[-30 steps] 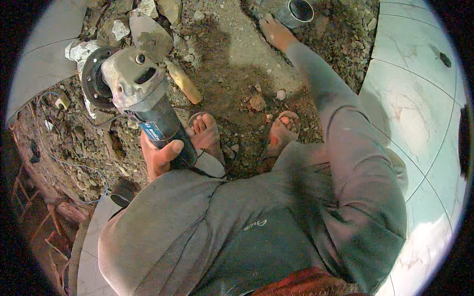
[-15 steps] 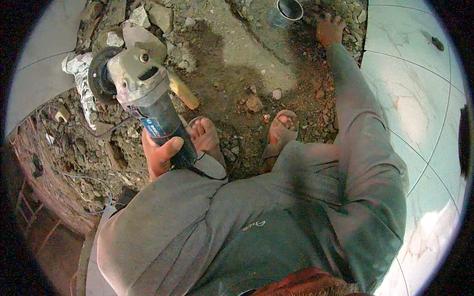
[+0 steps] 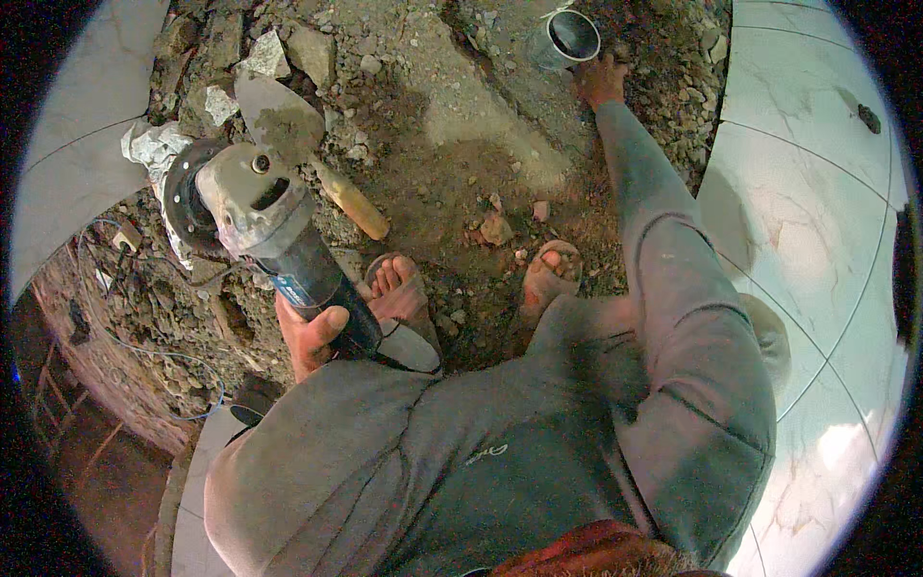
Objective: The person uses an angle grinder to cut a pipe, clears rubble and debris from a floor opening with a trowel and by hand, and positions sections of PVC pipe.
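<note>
Dusty-headed, dark-bodied angle grinder [image 3: 303, 255], left hand [image 3: 310, 338] wrapped round it! Right of it, right arm [image 3: 663, 221] outstretched, right hand [image 3: 602, 81] beside a cylinder [image 3: 567, 41], grip unclear.

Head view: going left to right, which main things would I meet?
Crumpled silvery sheet → angle grinder in the left hand → left foot → reddish stone → right hand, just below the round container in the picture → pale tiles on the right.
</note>
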### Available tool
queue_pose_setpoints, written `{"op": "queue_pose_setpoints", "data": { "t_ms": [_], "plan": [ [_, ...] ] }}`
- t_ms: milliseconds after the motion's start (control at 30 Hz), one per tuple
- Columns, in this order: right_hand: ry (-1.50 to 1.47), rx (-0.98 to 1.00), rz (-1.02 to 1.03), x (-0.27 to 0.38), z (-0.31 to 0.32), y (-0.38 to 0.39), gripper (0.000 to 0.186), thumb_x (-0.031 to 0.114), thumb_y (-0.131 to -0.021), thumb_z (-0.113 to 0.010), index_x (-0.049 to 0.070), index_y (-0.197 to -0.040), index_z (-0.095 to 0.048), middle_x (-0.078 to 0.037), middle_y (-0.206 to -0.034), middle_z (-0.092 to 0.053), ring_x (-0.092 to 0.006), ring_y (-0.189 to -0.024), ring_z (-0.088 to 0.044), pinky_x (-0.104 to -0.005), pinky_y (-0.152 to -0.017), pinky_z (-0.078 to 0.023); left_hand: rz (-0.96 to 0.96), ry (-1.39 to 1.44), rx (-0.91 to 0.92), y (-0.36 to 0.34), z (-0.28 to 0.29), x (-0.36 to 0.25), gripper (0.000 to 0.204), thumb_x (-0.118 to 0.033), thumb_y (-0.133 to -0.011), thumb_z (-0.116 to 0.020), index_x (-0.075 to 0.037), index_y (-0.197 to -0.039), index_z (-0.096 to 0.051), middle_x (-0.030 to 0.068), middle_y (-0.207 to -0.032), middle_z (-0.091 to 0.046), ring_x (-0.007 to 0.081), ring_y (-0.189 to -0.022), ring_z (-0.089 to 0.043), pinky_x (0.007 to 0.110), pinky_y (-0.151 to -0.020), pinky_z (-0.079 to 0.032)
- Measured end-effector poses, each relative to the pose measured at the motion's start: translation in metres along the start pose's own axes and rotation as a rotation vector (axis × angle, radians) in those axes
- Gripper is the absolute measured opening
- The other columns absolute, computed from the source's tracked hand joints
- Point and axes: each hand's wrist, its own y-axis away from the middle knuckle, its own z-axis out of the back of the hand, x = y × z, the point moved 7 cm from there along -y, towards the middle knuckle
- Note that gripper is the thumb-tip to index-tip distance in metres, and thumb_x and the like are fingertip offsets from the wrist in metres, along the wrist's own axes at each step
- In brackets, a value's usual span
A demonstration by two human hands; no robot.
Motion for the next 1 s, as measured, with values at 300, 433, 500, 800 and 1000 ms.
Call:
{"op": "queue_pose_setpoints", "data": {
  "t_ms": [300, 433, 500, 800, 1000],
  "plan": [
    [-0.509, 0.08, 0.105, 0.007, -0.015, 0.001, 0.089, 0.065, -0.082, -0.061, 0.018, -0.153, -0.036, -0.022, -0.152, -0.041, -0.0454, -0.131, -0.048, -0.0639, -0.103, -0.042, 0.026, -0.009, 0.038, -0.011, -0.02, -0.01, 0.07, -0.034, -0.061, -0.086, 0.001, -0.112, -0.056, 0.0067, -0.088, -0.065, 0.0174, -0.073, -0.064, 0.03, -0.066, -0.053],
    [-0.599, 0.037, 0.058, -0.019, -0.076, -0.015, 0.087, 0.062, -0.077, -0.066, 0.018, -0.148, -0.044, -0.022, -0.138, -0.057, -0.0414, -0.121, -0.058, -0.0532, -0.103, -0.047, 0.014, -0.009, 0.089, -0.014, -0.024, -0.012, 0.068, -0.032, -0.062, -0.085, 0.002, -0.113, -0.056, 0.0088, -0.087, -0.067, 0.0197, -0.071, -0.066, 0.031, -0.064, -0.054],
    [-0.576, 0.01, 0.134, -0.003, -0.062, -0.008, 0.073, 0.059, -0.078, -0.067, 0.013, -0.132, -0.056, -0.02, -0.121, -0.063, -0.0394, -0.11, -0.062, -0.0497, -0.096, -0.05, 0.03, 0.033, 0.124, -0.007, -0.028, -0.014, 0.068, -0.032, -0.062, -0.085, 0.003, -0.113, -0.056, 0.0095, -0.087, -0.067, 0.0206, -0.07, -0.067, 0.032, -0.063, -0.055],
    [-0.373, 0.13, 0.434, -0.034, 0.007, 0.11, 0.05, 0.041, -0.086, -0.066, 0.006, -0.121, -0.065, -0.018, -0.116, -0.065, -0.0332, -0.11, -0.061, -0.0434, -0.093, -0.05, -0.046, 0.091, 0.22, -0.001, -0.037, -0.016, 0.068, -0.028, -0.064, -0.085, 0.004, -0.116, -0.054, 0.0109, -0.086, -0.067, 0.0208, -0.072, -0.068, 0.034, -0.064, -0.057],
    [-0.216, 0.48, 0.525, -0.065, 0.098, 0.211, 0.042, 0.031, -0.091, -0.064, 0.005, -0.124, -0.063, -0.017, -0.125, -0.062, -0.0301, -0.118, -0.058, -0.0413, -0.098, -0.048, 0.05, 0.262, 0.404, 0.001, -0.061, -0.009, 0.056, -0.026, -0.069, -0.084, 0.0, -0.11, -0.056, 0.0102, -0.084, -0.066, 0.0211, -0.069, -0.066, 0.034, -0.062, -0.055]
  ]
}}
